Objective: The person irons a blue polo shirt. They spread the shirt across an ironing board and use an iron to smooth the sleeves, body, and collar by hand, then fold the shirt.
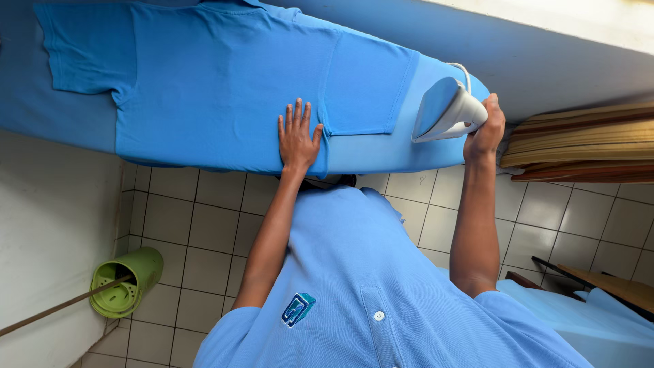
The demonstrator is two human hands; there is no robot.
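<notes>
A blue polo shirt (218,75) lies spread flat on a blue-covered ironing board (381,153). My left hand (298,136) rests flat on the shirt's lower edge, fingers apart, next to one short sleeve (364,85). My right hand (485,129) grips the handle of a white iron (443,109). The iron stands tipped up at the board's right end, just beyond that sleeve. A white cord (464,71) loops behind the iron. I wear a blue polo shirt of the same kind (368,272).
A tiled floor (204,232) lies below the board. A green perforated bucket (126,283) with a wooden stick in it leans at the lower left by a white wall. Stacked wooden slats (579,143) lie to the right; pale blue cloth (579,310) is at the lower right.
</notes>
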